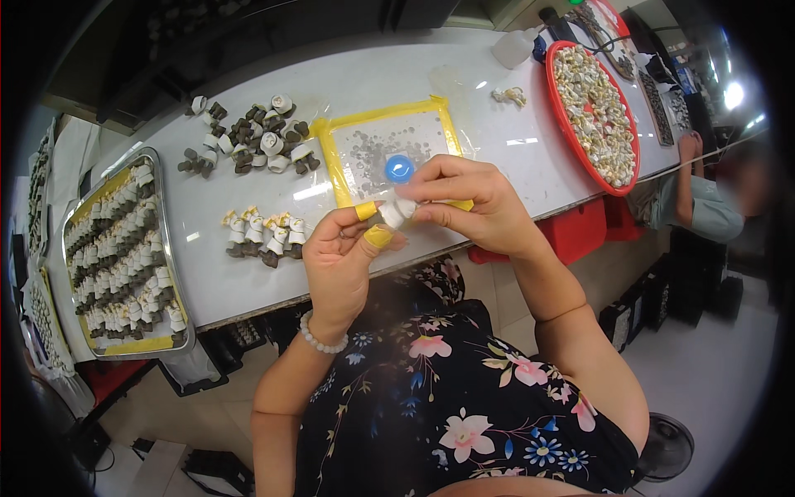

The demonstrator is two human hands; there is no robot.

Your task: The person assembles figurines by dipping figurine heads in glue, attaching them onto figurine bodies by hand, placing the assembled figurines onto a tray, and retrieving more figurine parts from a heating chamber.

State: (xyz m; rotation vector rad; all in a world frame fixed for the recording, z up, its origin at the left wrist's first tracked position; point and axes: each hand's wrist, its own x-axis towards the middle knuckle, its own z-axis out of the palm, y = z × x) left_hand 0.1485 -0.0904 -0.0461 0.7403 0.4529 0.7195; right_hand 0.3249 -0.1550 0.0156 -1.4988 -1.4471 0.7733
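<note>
Just in front of the table's edge, my left hand (338,261) pinches a small white figurine piece (397,213) between thumb and forefinger, both wrapped in yellow tape. My right hand (484,207) has its fingers closed around the other side of the piece, which is partly hidden by them. Beyond the hands, a blue round cap (399,169) sits on a wet-looking sheet framed with yellow tape (333,161). To the left stand several white figurines (265,234) with dark bases and yellowish tops. Behind them lies a pile of dark and white figurine parts (258,137).
A metal tray (184,306) at the left holds rows of figurines. On the right, a red round tray (636,170) is full of small white-and-yellow pieces. Near it are one loose piece (509,97) and a translucent bottle (513,48). Another person (700,195) sits at the far right.
</note>
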